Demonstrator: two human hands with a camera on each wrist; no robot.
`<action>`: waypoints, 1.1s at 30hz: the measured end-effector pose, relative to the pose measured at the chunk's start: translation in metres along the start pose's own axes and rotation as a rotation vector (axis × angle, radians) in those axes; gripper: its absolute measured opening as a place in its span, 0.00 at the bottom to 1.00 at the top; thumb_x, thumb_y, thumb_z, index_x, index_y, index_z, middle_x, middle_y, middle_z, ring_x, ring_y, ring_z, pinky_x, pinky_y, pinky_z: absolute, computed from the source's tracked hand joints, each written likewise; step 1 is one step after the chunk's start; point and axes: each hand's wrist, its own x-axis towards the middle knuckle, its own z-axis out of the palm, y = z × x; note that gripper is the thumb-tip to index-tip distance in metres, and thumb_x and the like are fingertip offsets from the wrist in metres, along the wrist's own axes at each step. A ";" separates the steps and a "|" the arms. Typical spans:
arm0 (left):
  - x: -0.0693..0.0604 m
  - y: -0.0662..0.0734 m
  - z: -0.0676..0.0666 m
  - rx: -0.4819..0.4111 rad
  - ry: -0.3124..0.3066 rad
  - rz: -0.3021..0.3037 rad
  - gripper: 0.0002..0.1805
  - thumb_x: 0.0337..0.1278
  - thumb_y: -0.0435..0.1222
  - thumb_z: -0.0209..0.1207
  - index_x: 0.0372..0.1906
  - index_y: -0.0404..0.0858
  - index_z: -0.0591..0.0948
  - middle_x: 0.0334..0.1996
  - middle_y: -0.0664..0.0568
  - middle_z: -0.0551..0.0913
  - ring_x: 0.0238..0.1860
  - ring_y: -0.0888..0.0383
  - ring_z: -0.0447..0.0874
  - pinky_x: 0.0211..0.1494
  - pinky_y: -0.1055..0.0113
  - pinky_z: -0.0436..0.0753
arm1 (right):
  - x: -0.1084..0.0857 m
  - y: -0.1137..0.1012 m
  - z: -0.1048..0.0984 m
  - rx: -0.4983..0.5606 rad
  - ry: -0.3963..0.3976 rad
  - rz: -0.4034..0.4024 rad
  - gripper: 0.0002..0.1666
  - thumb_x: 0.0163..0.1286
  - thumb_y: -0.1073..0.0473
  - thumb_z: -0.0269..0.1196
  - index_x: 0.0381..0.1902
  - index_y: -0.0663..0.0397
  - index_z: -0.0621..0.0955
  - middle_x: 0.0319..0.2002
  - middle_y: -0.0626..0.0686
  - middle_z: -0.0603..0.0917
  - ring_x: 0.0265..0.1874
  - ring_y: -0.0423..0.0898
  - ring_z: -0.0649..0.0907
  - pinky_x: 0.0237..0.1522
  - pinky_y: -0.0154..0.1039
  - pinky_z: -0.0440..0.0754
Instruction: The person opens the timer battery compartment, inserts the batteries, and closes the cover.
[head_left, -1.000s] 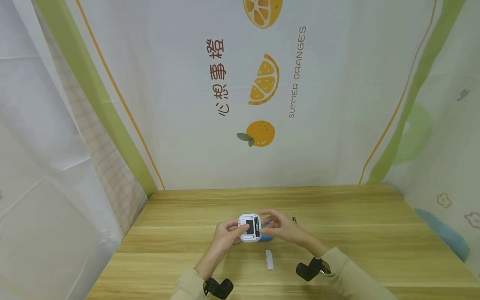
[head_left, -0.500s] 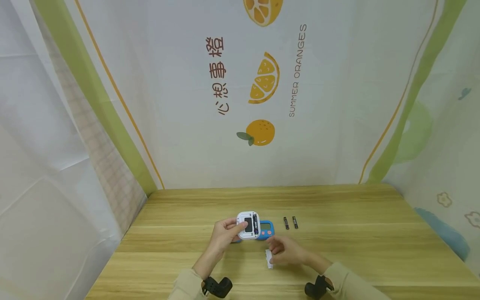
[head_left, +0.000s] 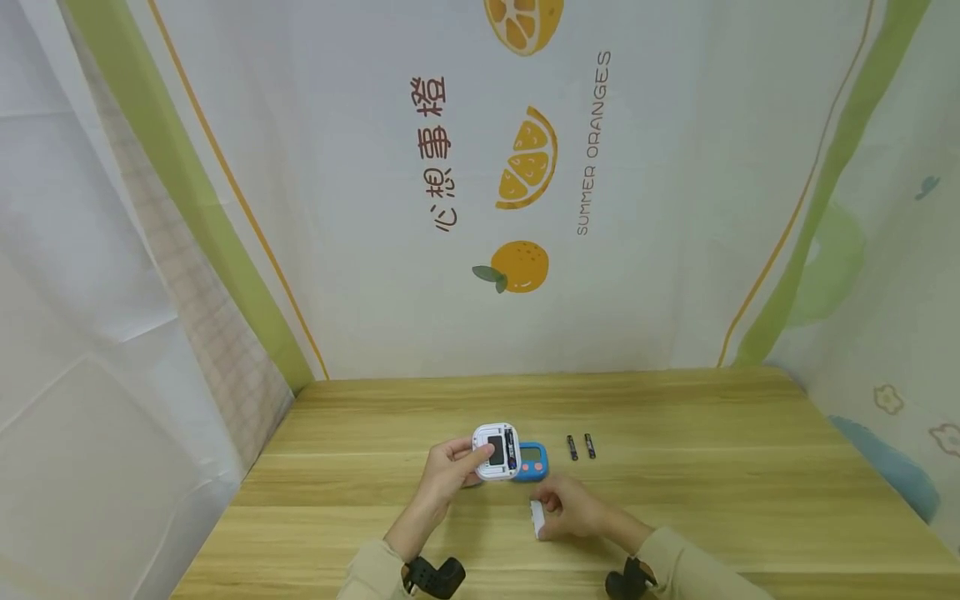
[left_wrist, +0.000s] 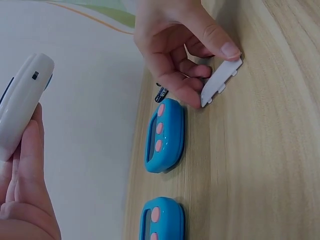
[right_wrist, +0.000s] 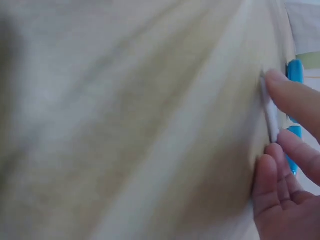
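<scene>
My left hand [head_left: 446, 479] holds a white rounded-square device, probably a digital timer [head_left: 497, 438], raised above the table with its back facing me. Its battery compartment is uncovered, and a dark battery [head_left: 512, 451] lies in the slot. Lower and to the right, my right hand [head_left: 577, 507] pinches a narrow white battery cover [head_left: 537, 518] at the tabletop. In the left wrist view, thumb and fingers sit at opposite ends of the cover [left_wrist: 220, 82], whose small tabs show along one edge. The device's front is hidden in the head view.
Two blue devices with pink buttons lie on the wooden table [head_left: 360, 533]: one blue timer [head_left: 533, 457] beside the white device, another blue timer [left_wrist: 165, 222] mostly behind my left hand. Two loose batteries [head_left: 581, 447] lie farther right. A printed curtain [head_left: 645, 317] hangs behind.
My right hand has left the white device, come down toward me and taken hold of the battery cover. My left hand keeps its hold with only slight movement.
</scene>
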 end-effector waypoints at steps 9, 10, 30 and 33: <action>-0.006 0.008 0.002 -0.001 -0.017 -0.006 0.22 0.51 0.34 0.59 0.47 0.20 0.72 0.33 0.42 0.82 0.28 0.61 0.82 0.31 0.72 0.81 | 0.000 -0.003 -0.004 0.077 -0.046 0.015 0.25 0.40 0.69 0.71 0.36 0.60 0.71 0.29 0.48 0.71 0.29 0.41 0.72 0.32 0.30 0.74; -0.006 0.009 0.002 -0.002 -0.019 -0.005 0.22 0.52 0.34 0.59 0.47 0.20 0.72 0.33 0.41 0.82 0.28 0.61 0.82 0.31 0.71 0.81 | -0.001 -0.003 -0.004 0.102 -0.047 0.017 0.24 0.41 0.70 0.70 0.36 0.60 0.71 0.29 0.49 0.72 0.28 0.41 0.73 0.31 0.31 0.75; -0.004 -0.003 -0.004 -0.036 -0.063 0.096 0.24 0.50 0.38 0.61 0.45 0.21 0.74 0.34 0.41 0.82 0.32 0.56 0.83 0.35 0.67 0.81 | -0.001 -0.039 -0.038 0.436 0.177 -0.070 0.16 0.60 0.68 0.58 0.44 0.73 0.71 0.32 0.60 0.78 0.29 0.41 0.80 0.31 0.39 0.82; -0.004 -0.004 -0.005 -0.034 -0.076 0.125 0.24 0.50 0.40 0.61 0.44 0.22 0.74 0.33 0.42 0.83 0.32 0.56 0.83 0.34 0.67 0.81 | 0.004 -0.049 -0.045 0.452 0.222 -0.047 0.16 0.60 0.67 0.59 0.44 0.72 0.72 0.32 0.59 0.78 0.29 0.41 0.80 0.32 0.39 0.82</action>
